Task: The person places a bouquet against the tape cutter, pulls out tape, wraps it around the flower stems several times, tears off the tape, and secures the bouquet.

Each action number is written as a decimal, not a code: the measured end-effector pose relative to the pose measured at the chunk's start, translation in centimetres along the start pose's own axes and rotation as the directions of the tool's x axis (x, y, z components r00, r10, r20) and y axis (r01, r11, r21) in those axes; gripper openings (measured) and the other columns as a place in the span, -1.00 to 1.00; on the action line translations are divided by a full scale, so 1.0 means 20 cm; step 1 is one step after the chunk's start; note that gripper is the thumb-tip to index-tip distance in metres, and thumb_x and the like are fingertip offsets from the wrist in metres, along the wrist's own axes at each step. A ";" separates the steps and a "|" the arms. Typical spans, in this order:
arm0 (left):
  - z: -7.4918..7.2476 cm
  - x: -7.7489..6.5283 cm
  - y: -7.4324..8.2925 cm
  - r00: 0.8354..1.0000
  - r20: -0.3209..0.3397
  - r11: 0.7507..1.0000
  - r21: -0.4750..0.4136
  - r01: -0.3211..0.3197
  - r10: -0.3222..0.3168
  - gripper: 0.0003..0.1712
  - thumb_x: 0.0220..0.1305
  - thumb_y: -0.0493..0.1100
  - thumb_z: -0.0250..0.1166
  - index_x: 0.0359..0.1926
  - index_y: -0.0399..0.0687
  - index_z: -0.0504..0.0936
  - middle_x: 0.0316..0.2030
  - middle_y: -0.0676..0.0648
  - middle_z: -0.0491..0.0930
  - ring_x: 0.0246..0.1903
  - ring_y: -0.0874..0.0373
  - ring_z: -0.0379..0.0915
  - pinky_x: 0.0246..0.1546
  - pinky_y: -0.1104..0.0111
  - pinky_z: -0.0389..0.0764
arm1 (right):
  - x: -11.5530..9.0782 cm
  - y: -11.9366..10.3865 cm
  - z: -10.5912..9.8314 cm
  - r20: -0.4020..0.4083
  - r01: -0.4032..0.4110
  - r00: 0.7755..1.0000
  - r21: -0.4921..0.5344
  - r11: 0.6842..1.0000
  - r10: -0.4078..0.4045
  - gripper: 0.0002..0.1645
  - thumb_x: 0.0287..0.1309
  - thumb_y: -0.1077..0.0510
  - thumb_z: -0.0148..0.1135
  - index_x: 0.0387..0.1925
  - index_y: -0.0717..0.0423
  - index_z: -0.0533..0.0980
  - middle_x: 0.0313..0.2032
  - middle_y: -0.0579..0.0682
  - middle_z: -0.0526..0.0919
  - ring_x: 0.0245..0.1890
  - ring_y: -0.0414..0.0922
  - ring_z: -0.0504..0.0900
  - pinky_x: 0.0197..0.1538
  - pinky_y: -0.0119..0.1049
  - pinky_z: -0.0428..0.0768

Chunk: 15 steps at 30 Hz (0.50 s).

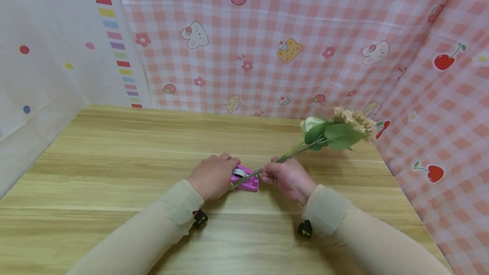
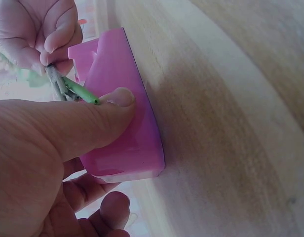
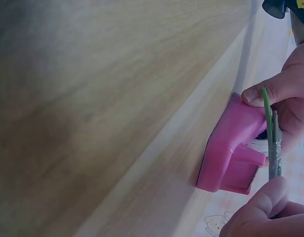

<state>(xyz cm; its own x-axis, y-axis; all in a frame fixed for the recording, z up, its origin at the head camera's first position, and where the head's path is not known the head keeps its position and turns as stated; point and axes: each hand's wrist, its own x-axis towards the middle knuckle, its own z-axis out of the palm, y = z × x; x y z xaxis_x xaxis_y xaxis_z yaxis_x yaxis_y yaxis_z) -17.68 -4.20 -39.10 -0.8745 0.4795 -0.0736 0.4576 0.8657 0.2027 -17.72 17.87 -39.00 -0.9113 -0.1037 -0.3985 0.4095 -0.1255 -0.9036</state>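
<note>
A pink tape dispenser sits on the wooden table, and my left hand grips it from the left. In the left wrist view the thumb lies along the side of the dispenser. My right hand pinches the stems of a small bunch of flowers, with a white bloom, beige blooms and green leaves. The stem ends slant over the dispenser. A shiny wrap, looking like clear tape, circles the stems near their cut ends. The dispenser's toothed edge faces the right hand.
The wooden table stretches around both hands. A pink checked cloth hangs behind it and along the right side, with a white dotted cloth at the left. Small black wrist devices hang under the sleeves.
</note>
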 end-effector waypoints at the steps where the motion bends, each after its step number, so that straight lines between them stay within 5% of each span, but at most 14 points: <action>1: 0.00 0.00 0.00 1.000 0.000 1.000 0.001 -0.001 0.001 -0.40 0.37 -0.17 0.39 0.41 -0.02 0.53 0.25 -0.15 0.61 0.13 -0.18 0.61 0.23 -0.03 0.66 | 0.00 0.00 0.00 0.003 0.002 1.000 0.000 1.000 -0.002 -0.51 0.32 0.48 0.13 0.19 0.32 0.19 -0.44 -0.02 0.68 -0.42 -0.23 0.68 -0.21 -0.43 0.76; 7: 0.00 0.00 0.00 1.000 0.003 1.000 0.001 0.002 -0.002 -0.38 0.36 -0.17 0.39 0.42 -0.02 0.52 0.28 -0.15 0.60 0.14 -0.19 0.61 0.23 -0.03 0.66 | 0.00 -0.01 -0.01 0.066 -0.017 0.998 0.011 1.000 0.016 -0.72 0.31 0.48 0.04 -0.09 0.14 0.25 -0.39 -0.04 0.68 -0.40 -0.23 0.64 -0.19 -0.43 0.74; 15: 0.00 0.00 0.00 1.000 -0.008 1.000 0.007 -0.011 0.011 -0.36 0.34 -0.17 0.42 0.41 -0.06 0.52 0.27 -0.17 0.61 0.12 -0.18 0.62 0.20 -0.02 0.67 | 0.01 -0.02 -0.01 0.126 -0.068 0.991 0.115 0.991 0.053 -0.76 0.48 0.35 0.01 -0.34 0.03 0.30 -0.38 -0.04 0.68 -0.42 -0.21 0.64 -0.21 -0.41 0.75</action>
<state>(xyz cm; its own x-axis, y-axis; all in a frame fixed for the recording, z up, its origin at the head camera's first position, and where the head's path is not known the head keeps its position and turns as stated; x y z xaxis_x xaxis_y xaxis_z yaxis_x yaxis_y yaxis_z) -17.60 -4.23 -39.00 -0.8705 0.4882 -0.0632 0.4687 0.8612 0.1968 -18.13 18.10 -38.85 -0.8755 -0.2333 -0.4231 0.4725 -0.2311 -0.8505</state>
